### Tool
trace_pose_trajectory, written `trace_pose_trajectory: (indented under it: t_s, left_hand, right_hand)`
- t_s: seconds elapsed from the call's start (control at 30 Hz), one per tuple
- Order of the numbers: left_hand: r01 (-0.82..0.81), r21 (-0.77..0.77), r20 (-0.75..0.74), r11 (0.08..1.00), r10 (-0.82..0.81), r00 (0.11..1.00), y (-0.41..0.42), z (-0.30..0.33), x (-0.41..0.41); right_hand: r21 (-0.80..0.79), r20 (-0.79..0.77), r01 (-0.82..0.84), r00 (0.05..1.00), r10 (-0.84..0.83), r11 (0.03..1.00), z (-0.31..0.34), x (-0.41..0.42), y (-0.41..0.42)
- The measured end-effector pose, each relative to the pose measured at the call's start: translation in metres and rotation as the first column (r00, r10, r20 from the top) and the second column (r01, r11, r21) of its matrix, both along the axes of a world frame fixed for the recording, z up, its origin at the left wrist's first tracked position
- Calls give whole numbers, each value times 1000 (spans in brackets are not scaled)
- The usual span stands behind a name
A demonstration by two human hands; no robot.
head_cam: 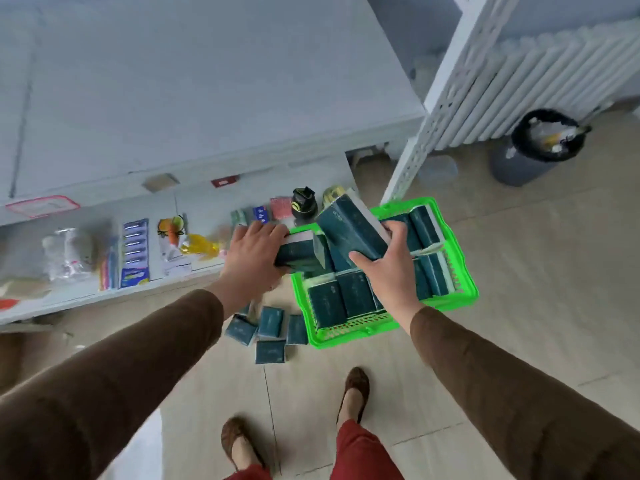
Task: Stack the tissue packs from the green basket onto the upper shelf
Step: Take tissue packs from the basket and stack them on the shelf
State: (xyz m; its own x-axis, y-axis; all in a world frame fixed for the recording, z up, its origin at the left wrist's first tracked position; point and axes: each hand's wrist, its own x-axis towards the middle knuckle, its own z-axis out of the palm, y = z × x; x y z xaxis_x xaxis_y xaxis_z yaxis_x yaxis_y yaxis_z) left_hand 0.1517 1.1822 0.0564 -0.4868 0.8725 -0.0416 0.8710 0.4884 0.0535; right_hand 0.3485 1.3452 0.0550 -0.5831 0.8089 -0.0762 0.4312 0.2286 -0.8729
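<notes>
left hand gripping tissue pack, right hand gripping another pack

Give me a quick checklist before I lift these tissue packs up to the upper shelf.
1. Right hand grips a tissue pack: ok.
2. Left hand grips a second pack: ok.
3. Upper shelf has bare room: ok.
4. Green basket steady on the floor: ok.
5. Loose packs on the floor beside the basket, near the feet: not ok.
6. Held packs undamaged: cannot tell.
</notes>
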Motion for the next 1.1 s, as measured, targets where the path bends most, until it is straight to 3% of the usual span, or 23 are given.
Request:
trace_pose_trajectory:
  t_s: [0.27,0.5,0.83,1.1]
  left_hand:
    - [-241,204,11,949,244,970,-234,121,-135]
    - [-361,321,-44,875,395,918,-414,183,-245]
    - [-485,301,-142,821,541,829,-547,196,-443]
    - [-571,180,-220,801,599,770,-621,183,-598]
  right_hand:
    - [127,-188,-218,953,239,968,112,-182,-181]
    - [95,-280,-318,901,332,943,152,-320,-335]
    - [157,-248,-480,827,504,863,157,-538,-440]
    - [179,-132,-616,757,639,767,141,-707,-504]
